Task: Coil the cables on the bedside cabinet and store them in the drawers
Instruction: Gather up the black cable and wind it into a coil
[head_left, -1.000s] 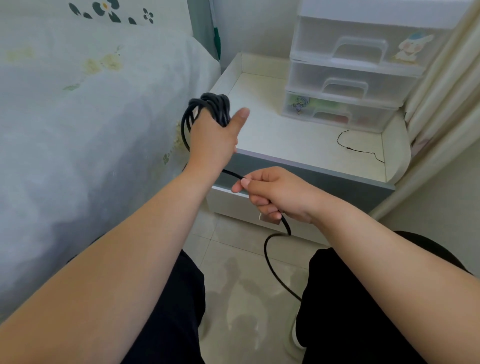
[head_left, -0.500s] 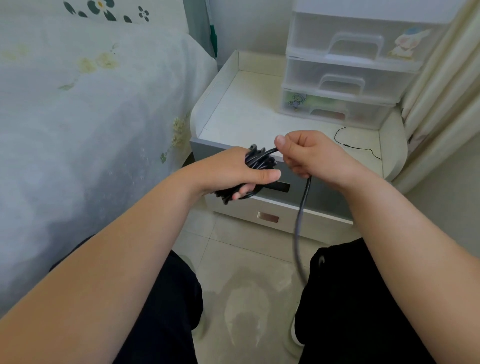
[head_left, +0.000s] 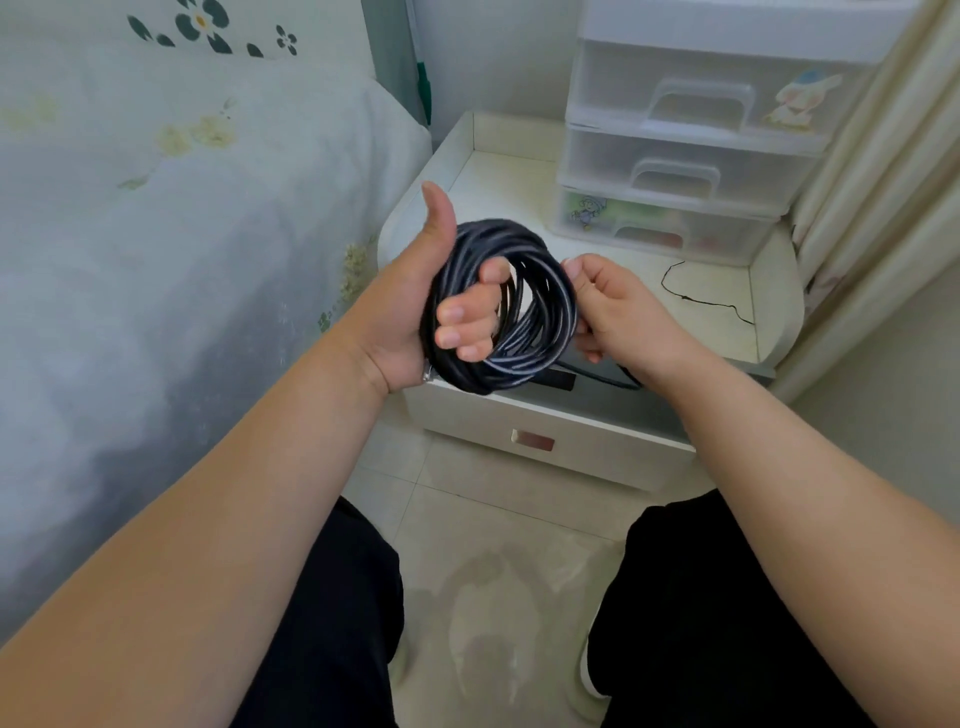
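Nearest, the two hands meet in front of the bedside cabinet (head_left: 519, 410), above its upper drawer (head_left: 597, 382), which looks pulled slightly open. The left hand (head_left: 415, 306) has its fingers hooked through the black cable coil (head_left: 545, 306), thumb raised. The right hand (head_left: 618, 317) is curled round the coil's far side, gripping the strand there.

Coil: many round loops, dark with a pale sheen, fairly even and stacked tight. A short tail (head_left: 608, 379) runs from under the right hand toward the drawer front; its end is hidden. A small metal tip shows at the left wrist, probably a plug.

Judgement: winding of this cable is nearly finished; stowing is not yet done.

Farther back, on the counter (head_left: 519, 192), a thin black wire (head_left: 696, 296) lies loose and uncoiled, still to be handled. Behind it stands a translucent plastic drawer unit (head_left: 691, 156), all three drawers shut.
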